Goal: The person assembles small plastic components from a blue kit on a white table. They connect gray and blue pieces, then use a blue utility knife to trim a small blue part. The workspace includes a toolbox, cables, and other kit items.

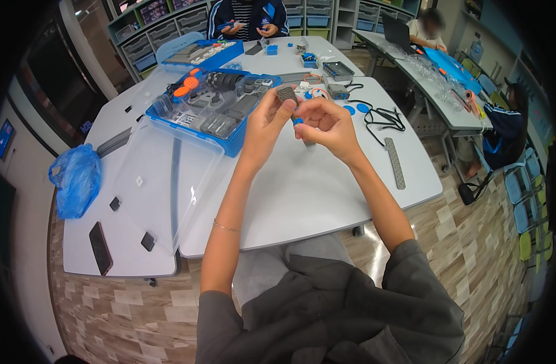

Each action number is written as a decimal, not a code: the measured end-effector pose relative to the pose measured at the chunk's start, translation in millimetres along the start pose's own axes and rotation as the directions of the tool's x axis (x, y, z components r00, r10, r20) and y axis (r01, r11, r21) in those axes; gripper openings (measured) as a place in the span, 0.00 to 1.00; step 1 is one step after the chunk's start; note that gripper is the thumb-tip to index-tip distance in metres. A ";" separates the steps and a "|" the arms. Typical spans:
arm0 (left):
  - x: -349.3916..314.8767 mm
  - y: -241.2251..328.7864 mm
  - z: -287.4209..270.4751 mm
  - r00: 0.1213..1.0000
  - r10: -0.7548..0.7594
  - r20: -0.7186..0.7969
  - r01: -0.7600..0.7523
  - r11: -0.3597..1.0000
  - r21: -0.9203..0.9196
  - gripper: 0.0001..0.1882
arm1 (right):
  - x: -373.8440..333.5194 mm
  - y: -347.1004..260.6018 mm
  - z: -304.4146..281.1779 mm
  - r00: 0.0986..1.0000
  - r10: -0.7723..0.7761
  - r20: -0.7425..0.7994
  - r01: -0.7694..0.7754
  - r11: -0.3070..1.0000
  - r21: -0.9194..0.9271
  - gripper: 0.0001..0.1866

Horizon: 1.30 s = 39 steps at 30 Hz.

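Note:
Above the middle of the table, my two hands are close together. In my left hand point(267, 125), the thumb and fingers are closed on a grey perforated building piece point(286, 93). My right hand point(329, 126) is pinched with bent fingers around a small blue connector point(298, 121), just below the grey piece. Whether the two parts are joined is hidden by my fingers. A further bit of grey shows under my right fingertips, too covered to name. Just beyond my hands lie small white, blue and orange parts.
An open blue parts case point(232, 145) with wheels and grey pieces lies to the left, its clear lid point(147, 182) nearer me. Black cables point(384, 118) and a grey perforated beam point(395, 164) lie right. A phone point(100, 249) and blue plastic bag point(77, 182) are far left. Other people sit across and right.

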<state>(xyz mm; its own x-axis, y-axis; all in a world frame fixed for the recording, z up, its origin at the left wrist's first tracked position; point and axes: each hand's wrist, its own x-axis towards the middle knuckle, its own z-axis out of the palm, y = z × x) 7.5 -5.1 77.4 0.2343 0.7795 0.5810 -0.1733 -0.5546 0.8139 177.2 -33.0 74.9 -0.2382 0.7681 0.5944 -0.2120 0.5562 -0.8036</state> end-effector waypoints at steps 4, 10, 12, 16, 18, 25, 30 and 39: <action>-8.9 31.8 -3.0 0.993 -0.100 0.071 0.094 0.993 0.076 0.14 | -11.0 -27.8 1.3 0.998 0.034 0.052 -0.041 0.988 0.146 0.12; -81.2 107.4 13.6 0.919 -0.288 0.270 0.355 0.902 -0.244 0.10 | -59.8 -90.5 14.4 0.878 0.238 0.415 -0.428 0.778 0.460 0.10; -103.9 129.3 9.3 0.847 -0.364 0.387 0.455 0.874 -0.172 0.09 | -74.3 -114.5 17.8 0.758 0.397 0.518 -0.596 0.745 0.301 0.09; -136.7 150.7 6.0 0.789 -0.329 0.519 0.442 0.891 -0.107 0.08 | -94.9 -138.3 36.1 0.599 0.487 0.636 -0.699 0.706 0.117 0.08; -148.7 158.5 2.6 0.661 -0.419 0.622 0.583 0.809 -0.075 0.08 | -98.8 -144.5 40.2 0.607 0.414 0.679 -0.605 0.794 0.056 0.09; -172.9 166.7 14.1 0.493 -0.069 0.867 0.534 0.811 -0.239 0.11 | -118.3 -163.1 63.8 0.610 -0.067 0.790 -0.009 0.996 0.092 0.05; -186.0 177.8 21.0 0.538 0.096 0.838 0.109 0.977 -0.181 0.21 | -125.6 -172.7 76.7 0.518 -0.278 0.809 0.312 0.942 0.123 0.07; -192.3 175.0 18.3 0.475 0.201 0.856 -0.142 0.978 -0.151 0.08 | -117.3 -174.8 85.5 0.352 -0.371 0.859 0.581 0.806 0.110 0.07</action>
<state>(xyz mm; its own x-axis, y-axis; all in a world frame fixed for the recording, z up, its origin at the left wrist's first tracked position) -50.4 -257.3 108.3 0.8957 0.0093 0.4446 -0.3473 -0.6096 0.7126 161.1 -247.4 148.3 -0.8195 -0.2089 0.5337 -0.4138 0.8599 -0.2988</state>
